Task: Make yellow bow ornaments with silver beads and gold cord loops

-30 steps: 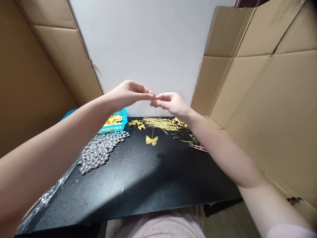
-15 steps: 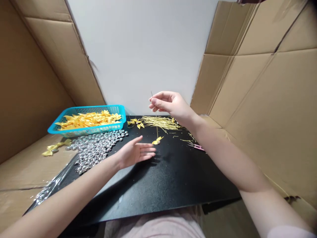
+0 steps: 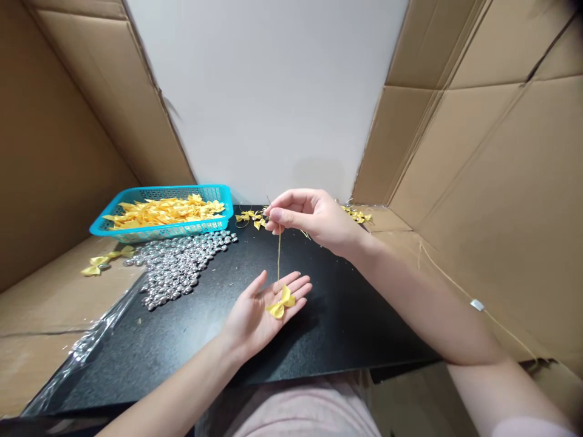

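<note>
My right hand [image 3: 310,218] pinches a thin needle [image 3: 268,199], its tip poking up above the fingers. A yellow cord [image 3: 279,255] hangs straight down from that pinch. Below it, a yellow ribbon bow [image 3: 281,303] rests across the palm and fingers of my left hand [image 3: 255,318]. That hand lies palm up with its fingers stretched out, not closed round the bow. The middle part of the needle is hidden by my right fingertips.
A blue basket [image 3: 95,227] full of yellow bows stands at back left. Silver beads [image 3: 175,267] spread over the black table [image 3: 364,340] before it. Loose yellow bows [image 3: 98,265] lie on cardboard at left, others [image 3: 250,216] along the back. Cardboard walls [image 3: 501,182] flank both sides.
My left hand has moved right and nearer to me, and the bow now lies on its palm. My right hand has come down a little, still pinching the needle.
</note>
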Demonstrator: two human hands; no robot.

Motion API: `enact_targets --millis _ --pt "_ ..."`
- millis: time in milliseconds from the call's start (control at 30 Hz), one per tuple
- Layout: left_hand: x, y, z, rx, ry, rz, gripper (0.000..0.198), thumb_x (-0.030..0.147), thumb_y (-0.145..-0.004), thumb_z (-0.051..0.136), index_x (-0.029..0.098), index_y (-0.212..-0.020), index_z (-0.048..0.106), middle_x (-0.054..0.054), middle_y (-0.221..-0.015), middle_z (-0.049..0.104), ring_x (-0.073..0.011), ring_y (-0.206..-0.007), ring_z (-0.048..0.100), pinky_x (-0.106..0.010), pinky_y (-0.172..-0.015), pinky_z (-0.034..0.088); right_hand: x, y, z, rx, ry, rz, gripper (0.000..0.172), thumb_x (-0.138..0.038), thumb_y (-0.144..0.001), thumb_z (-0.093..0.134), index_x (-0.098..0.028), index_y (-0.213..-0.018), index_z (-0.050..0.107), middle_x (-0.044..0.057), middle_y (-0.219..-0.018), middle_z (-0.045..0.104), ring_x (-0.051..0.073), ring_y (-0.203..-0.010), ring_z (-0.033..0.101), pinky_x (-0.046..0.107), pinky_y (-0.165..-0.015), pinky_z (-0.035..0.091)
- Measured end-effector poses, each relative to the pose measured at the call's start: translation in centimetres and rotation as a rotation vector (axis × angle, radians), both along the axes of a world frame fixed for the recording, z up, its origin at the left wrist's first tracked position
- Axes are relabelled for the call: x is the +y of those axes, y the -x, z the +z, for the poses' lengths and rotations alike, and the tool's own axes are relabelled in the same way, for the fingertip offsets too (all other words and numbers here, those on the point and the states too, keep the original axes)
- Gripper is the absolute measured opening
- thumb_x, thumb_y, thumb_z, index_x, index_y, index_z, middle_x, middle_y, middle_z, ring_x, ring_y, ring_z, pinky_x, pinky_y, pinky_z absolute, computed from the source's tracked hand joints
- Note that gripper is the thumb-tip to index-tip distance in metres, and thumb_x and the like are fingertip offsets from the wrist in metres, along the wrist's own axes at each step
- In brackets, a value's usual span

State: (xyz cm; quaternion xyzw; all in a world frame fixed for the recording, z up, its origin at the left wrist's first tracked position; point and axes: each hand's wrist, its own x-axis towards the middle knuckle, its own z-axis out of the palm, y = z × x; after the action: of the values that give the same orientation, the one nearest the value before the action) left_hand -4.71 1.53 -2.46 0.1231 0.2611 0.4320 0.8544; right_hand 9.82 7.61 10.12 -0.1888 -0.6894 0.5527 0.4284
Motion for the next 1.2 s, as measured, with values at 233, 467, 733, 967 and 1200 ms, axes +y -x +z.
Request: enact_targets --millis 233,467,733,967,1200 --pt "-0.6 0.4 -0.9 0.223 -0.018 -0.185 0.042 0.039 -0.081 0.057 0.01 -0.112 0.059 -0.02 -0.127 0.06 -0.0297 -0.111 0.061 -0.039 -0.095 0.046 -0.4 -1.0 -0.3 -0.017 0.011 -0.041 0.022 -0.035 -0.072 0.077 -0.017 -0.075 0.064 -0.002 -0.068 0.067 0.011 -0.067 0.064 0.027 -0.072 0.053" --pt "0.7 4.1 -0.4 1.118 -0.941 0.351 0.055 0.015 -0.063 0.073 0.029 -0.115 0.063 -0.007 -0.135 0.054 -0.0315 -0.126 0.045 -0.049 -0.111 0.026 0.1 -1.6 0.3 -0.03 -0.041 -0.102 0.022 -0.036 -0.073 0.076 -0.017 -0.076 0.064 -0.002 -0.068 0.067 0.011 -0.067 0.063 0.028 -0.072 0.053" --pt "4.5 4.2 -0.1 1.206 -1.335 -0.095 0.016 0.03 -0.069 0.078 0.039 -0.082 0.077 -0.004 -0.08 0.073 -0.025 -0.081 0.062 -0.039 -0.09 0.043 0.9 -2.0 1.0 -0.034 -0.08 -0.163 0.026 -0.04 -0.071 0.076 -0.018 -0.076 0.063 -0.002 -0.069 0.066 0.01 -0.068 0.062 0.027 -0.073 0.053" --pt "6.3 2.1 1.4 1.414 -1.579 -0.003 0.02 0.032 -0.082 0.065 0.038 -0.098 0.075 -0.007 -0.082 0.071 -0.0236 -0.076 0.058 -0.038 -0.077 0.037 1.4 -2.4 1.1 -0.015 -0.088 -0.174 0.027 -0.041 -0.071 0.076 -0.017 -0.076 0.063 -0.002 -0.069 0.066 0.011 -0.068 0.062 0.027 -0.072 0.052" --pt "7.3 1.2 1.3 1.45 -1.664 0.091 0.023 0.034 -0.081 0.067 0.036 -0.103 0.073 -0.009 -0.091 0.071 -0.0239 -0.08 0.059 -0.037 -0.079 0.036 1.6 -2.8 1.6 -0.016 -0.092 -0.198 0.031 -0.043 -0.069 0.078 -0.017 -0.077 0.063 -0.001 -0.07 0.067 0.011 -0.07 0.062 0.028 -0.073 0.052"
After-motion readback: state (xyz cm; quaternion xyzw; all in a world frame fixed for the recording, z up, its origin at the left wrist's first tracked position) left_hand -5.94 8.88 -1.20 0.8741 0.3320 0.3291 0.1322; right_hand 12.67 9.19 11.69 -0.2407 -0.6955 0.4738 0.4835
